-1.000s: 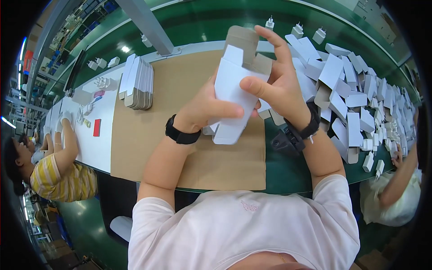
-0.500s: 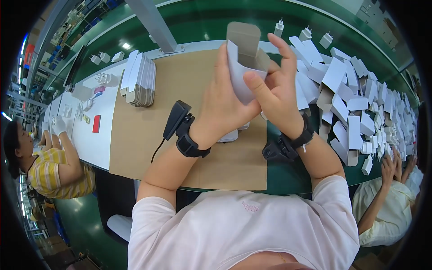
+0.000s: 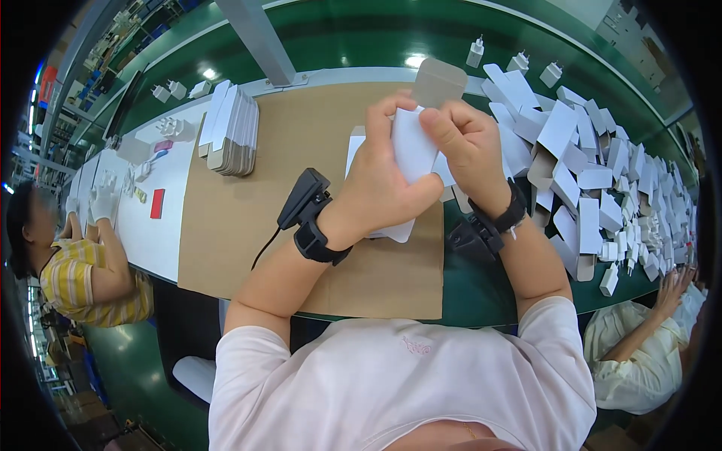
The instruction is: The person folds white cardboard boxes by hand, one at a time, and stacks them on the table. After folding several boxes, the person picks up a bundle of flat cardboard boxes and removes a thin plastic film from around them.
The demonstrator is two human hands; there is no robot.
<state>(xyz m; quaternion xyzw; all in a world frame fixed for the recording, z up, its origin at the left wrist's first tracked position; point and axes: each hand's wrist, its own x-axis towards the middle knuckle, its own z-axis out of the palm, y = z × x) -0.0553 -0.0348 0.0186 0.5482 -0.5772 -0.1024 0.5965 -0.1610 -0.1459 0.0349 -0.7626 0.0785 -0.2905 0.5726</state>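
A small white carton (image 3: 414, 146) is held upright in front of me, its grey-brown inner top flap (image 3: 441, 81) standing up. My left hand (image 3: 380, 169) is closed around the carton's left side. At its upper right edge, my right hand (image 3: 470, 146) presses with the thumb on the white face and the other fingers curled behind. The carton's mouth is mostly hidden by my fingers. Partly covered by my hands and wrists, more white cartons (image 3: 396, 231) lie on the brown cardboard sheet (image 3: 301, 124).
Flattened white cartons stand stacked (image 3: 235, 129) at left. On the right spreads a big heap of white cartons (image 3: 556, 128), with white plug adapters (image 3: 609, 279) beside it. A metal post (image 3: 259, 45) rises at the back. Co-workers sit left (image 3: 94, 278) and right (image 3: 639, 353).
The carton has moved slightly right and tilted, so its open mouth no longer shows. My right hand's raised fingers have curled in against it.
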